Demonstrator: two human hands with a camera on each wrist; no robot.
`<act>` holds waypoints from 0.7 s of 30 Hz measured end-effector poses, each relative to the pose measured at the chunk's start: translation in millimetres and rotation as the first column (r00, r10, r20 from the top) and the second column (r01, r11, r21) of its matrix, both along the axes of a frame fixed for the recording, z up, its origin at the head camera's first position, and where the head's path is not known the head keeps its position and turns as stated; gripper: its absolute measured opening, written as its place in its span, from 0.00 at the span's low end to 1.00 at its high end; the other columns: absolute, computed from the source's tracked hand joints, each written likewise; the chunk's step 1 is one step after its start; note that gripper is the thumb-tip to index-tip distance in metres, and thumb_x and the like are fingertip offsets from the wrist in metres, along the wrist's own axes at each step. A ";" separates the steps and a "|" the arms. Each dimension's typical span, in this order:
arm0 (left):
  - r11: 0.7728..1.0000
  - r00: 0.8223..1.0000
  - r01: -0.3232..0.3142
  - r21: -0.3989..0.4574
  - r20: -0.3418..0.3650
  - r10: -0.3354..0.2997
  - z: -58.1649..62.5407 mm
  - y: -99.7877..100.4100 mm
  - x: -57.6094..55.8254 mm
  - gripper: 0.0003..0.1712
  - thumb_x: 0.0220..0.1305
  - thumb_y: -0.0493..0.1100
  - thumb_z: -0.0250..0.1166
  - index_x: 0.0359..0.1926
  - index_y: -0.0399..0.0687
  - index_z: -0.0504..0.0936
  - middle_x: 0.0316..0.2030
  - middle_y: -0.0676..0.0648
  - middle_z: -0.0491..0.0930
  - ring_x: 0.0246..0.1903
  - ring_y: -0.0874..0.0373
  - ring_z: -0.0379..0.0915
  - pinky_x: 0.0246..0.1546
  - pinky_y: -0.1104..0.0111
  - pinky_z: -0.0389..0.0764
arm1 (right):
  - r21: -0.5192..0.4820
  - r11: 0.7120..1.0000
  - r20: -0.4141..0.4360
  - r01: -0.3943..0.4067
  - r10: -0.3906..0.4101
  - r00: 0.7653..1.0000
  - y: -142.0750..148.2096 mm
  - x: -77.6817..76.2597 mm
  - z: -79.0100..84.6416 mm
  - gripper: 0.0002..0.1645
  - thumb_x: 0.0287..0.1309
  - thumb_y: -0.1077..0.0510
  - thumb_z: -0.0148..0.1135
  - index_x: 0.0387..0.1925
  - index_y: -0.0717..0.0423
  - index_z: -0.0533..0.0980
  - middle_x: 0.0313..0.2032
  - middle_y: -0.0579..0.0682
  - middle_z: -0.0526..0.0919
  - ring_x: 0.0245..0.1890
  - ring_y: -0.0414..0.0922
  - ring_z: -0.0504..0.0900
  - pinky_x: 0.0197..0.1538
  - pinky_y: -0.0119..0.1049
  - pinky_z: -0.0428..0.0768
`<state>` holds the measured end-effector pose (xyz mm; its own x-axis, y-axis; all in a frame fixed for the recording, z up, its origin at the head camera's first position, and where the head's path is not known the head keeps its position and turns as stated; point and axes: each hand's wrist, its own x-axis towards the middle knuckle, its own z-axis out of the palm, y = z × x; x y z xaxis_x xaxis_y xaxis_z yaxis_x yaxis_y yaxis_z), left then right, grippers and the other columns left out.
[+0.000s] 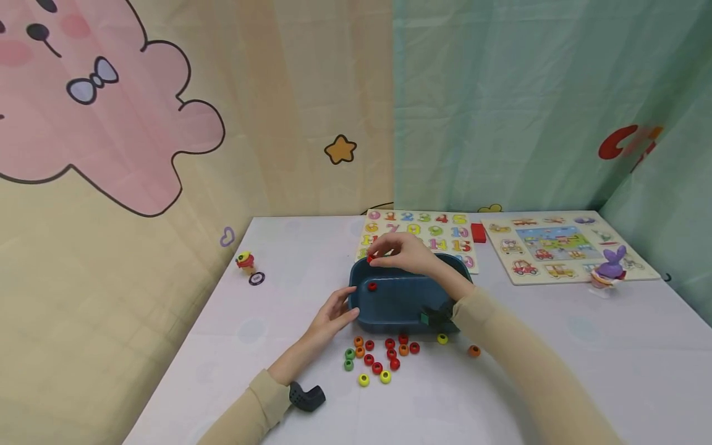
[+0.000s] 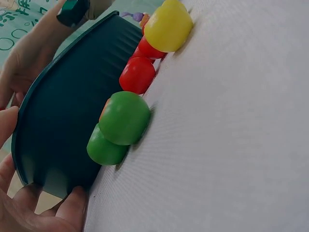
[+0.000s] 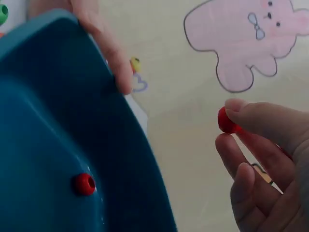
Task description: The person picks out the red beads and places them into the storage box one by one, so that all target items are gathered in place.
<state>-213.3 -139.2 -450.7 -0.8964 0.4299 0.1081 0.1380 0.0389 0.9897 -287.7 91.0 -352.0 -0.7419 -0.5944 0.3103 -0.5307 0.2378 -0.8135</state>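
A dark blue plastic basin (image 1: pixel 397 300) stands on the table with one red bead (image 1: pixel 372 287) on its floor. My left hand (image 1: pixel 329 314) holds the basin's left end, its fingertips (image 2: pixel 75 203) against the outer wall in the left wrist view. Above the basin's back left part, my right hand (image 1: pixel 405 252) pinches a red bead (image 3: pixel 227 122) between thumb and finger. In front of the basin lie loose beads: several red beads (image 1: pixel 392 354), orange beads (image 1: pixel 359 342), yellow beads (image 1: pixel 364 380) and two green beads (image 2: pixel 126 118).
Behind the basin lies a number puzzle board (image 1: pixel 414 230), with a red block (image 1: pixel 478 233) at its right. A vehicle picture board (image 1: pixel 556 238) and a purple-topped figurine (image 1: pixel 610 267) are farther right. At the left stands a small toy (image 1: pixel 245 262) beside a round disc (image 1: pixel 256 279).
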 end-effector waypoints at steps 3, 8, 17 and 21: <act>1.000 1.000 -0.002 0.012 -0.006 0.002 -8.2 -1.2 -3.9 0.30 0.62 0.40 0.56 0.64 0.48 0.57 0.65 0.48 0.54 0.63 0.48 0.48 0.58 0.58 0.58 | 0.015 0.999 0.091 -0.049 0.048 0.995 -2.1 -24.9 -21.9 0.16 0.48 0.60 0.65 0.41 0.57 0.77 0.38 0.49 0.81 0.36 0.44 0.79 0.41 0.36 0.77; 1.000 1.000 -0.016 0.006 -0.011 0.016 -11.4 -1.0 -3.5 0.30 0.61 0.45 0.58 0.63 0.52 0.59 0.65 0.50 0.54 0.63 0.48 0.50 0.58 0.57 0.59 | 0.115 0.984 0.181 -0.132 0.110 0.977 -3.2 -40.0 -42.2 0.16 0.48 0.63 0.65 0.42 0.61 0.77 0.37 0.52 0.81 0.37 0.45 0.80 0.41 0.37 0.78; 1.000 1.000 -0.027 -0.013 0.011 0.027 -6.0 -0.1 -2.6 0.31 0.62 0.43 0.57 0.64 0.49 0.57 0.65 0.51 0.53 0.63 0.49 0.49 0.58 0.57 0.59 | 0.424 0.904 0.068 -0.055 0.029 0.997 -8.4 -42.6 -53.4 0.13 0.45 0.63 0.67 0.37 0.53 0.80 0.32 0.43 0.81 0.33 0.38 0.78 0.38 0.31 0.78; 1.000 1.000 -0.012 -0.015 0.000 0.012 3.8 1.2 2.3 0.31 0.63 0.40 0.55 0.64 0.43 0.55 0.66 0.47 0.52 0.63 0.46 0.47 0.58 0.57 0.59 | 0.531 0.848 0.007 0.006 -0.012 1.000 -11.4 -42.1 -54.9 0.13 0.44 0.60 0.68 0.36 0.49 0.80 0.32 0.40 0.81 0.32 0.35 0.77 0.37 0.29 0.77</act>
<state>-211.1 -138.0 -446.9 -0.9015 0.4209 0.1011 0.1369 0.0556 0.9890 -329.8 79.6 -406.9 -0.7493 -0.6597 -0.0578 -0.5192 0.6395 -0.5670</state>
